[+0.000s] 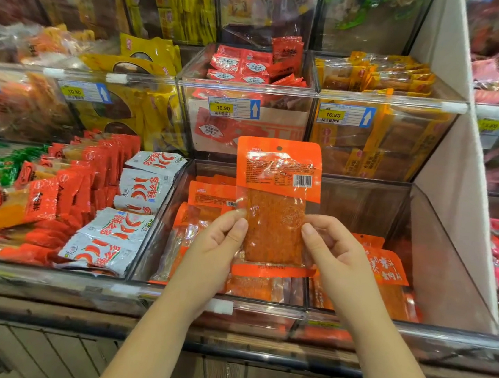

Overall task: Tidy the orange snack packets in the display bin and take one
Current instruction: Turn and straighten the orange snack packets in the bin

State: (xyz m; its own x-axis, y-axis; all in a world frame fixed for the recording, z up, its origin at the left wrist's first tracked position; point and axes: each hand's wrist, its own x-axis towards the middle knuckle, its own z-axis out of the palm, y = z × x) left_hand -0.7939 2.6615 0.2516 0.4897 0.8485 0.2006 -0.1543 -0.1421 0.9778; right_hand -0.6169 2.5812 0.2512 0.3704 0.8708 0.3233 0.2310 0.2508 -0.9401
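Left hand (pixel 216 242) and right hand (pixel 334 254), above the display bin (pixel 440 248) front edge, each pinch a lower side margin of one orange snack packet (pixel 278 173) held upright over the remaining packets (pixel 210 197); judged light, floppy, slick film, best gripped at sealed edges.

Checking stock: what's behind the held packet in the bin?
More orange packets lie in the clear bin, showing left, right and below. Whatever sits directly behind the held packet is hidden.
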